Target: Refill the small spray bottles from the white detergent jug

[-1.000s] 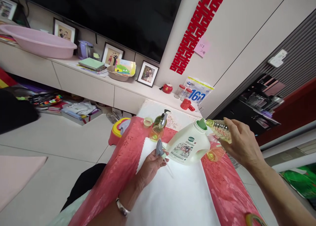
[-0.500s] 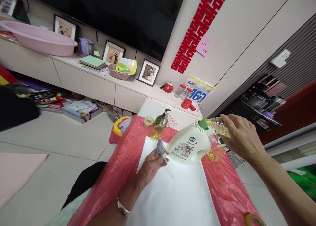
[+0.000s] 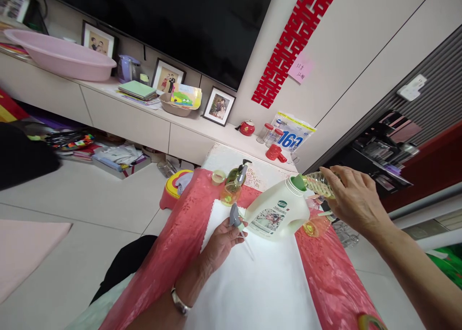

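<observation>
My left hand (image 3: 224, 242) pinches a grey pump head (image 3: 235, 216), whose thin pale tube (image 3: 249, 249) points down over the white cloth (image 3: 256, 291). In my right hand (image 3: 352, 197) is a clear ribbed bottle (image 3: 319, 183), tipped on its side with its mouth at a green funnel (image 3: 299, 182). That funnel sits in the neck of a large white detergent jug (image 3: 276, 212) standing on the cloth. Whether liquid is flowing cannot be made out. Behind the pump head stands an amber pump bottle (image 3: 231, 193), with a dark green pump bottle (image 3: 240, 173) beyond it.
A small pale green lid (image 3: 218, 177) lies at the table's far left. An orange-yellow container (image 3: 315, 225) stands right of the jug on the red tablecloth (image 3: 332, 272). A roll of tape (image 3: 370, 322) is at the near right. Jars (image 3: 265, 133) stand on the cabinet behind.
The view has shifted slightly. Both hands keep their hold, and the tipped bottle stays at the funnel with almost no movement.
</observation>
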### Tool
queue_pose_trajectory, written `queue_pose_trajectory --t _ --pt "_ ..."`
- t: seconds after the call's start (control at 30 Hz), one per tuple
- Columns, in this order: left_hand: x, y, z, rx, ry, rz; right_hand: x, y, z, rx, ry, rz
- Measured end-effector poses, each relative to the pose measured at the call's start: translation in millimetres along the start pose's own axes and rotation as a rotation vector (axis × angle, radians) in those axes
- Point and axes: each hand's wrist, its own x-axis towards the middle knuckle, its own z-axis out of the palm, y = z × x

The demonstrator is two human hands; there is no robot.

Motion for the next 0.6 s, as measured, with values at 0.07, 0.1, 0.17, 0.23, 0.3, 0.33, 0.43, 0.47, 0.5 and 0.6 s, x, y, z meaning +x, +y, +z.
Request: queue_pose_trajectory --t 0.07,0.1,0.17,0.23,0.3,0.33,0.43,0.47,0.5,0.6 --pt "-0.2 -0.3 -0.3 -0.009 -0.004 0.000 0.7 0.7 -0.8 -0.011 0.000 -0.008" --pt "-0.2 -0.4 -0.5 -0.011 -0.005 0.000 1.2 1.0 -1.4 -0.019 0.002 -0.010" --pt "-0.4 -0.4 -0.5 -0.009 -0.007 -0.001 3.0 1.3 -3.1 -0.034 0.006 -0.018" --pt "-0.7 -0.1 -0.3 -0.005 -0.003 -0.003 5.4 1.0 -5.1 -0.046 0.011 -0.031" --pt "-1.4 0.4 0.2 -0.003 0.000 -0.007 8.0 0.4 -7.2 -0.053 0.012 -0.043" --pt "-1.7 0.6 0.6 -0.004 0.001 -0.008 9.2 0.1 -8.2 -0.055 0.009 -0.047" --pt "-2.3 1.1 1.1 -0.012 -0.001 -0.013 11.9 -0.3 -11.0 -0.060 0.002 -0.060" --pt "-2.3 1.0 1.0 -0.014 -0.001 -0.012 12.6 -0.1 -11.7 -0.062 -0.001 -0.068" --pt "-2.1 0.7 0.7 -0.015 -0.002 -0.012 13.3 0.2 -12.3 -0.065 -0.003 -0.073" --pt "-1.0 -0.6 -1.2 -0.011 -0.012 -0.008 15.1 1.6 -13.9 -0.071 -0.012 -0.078"
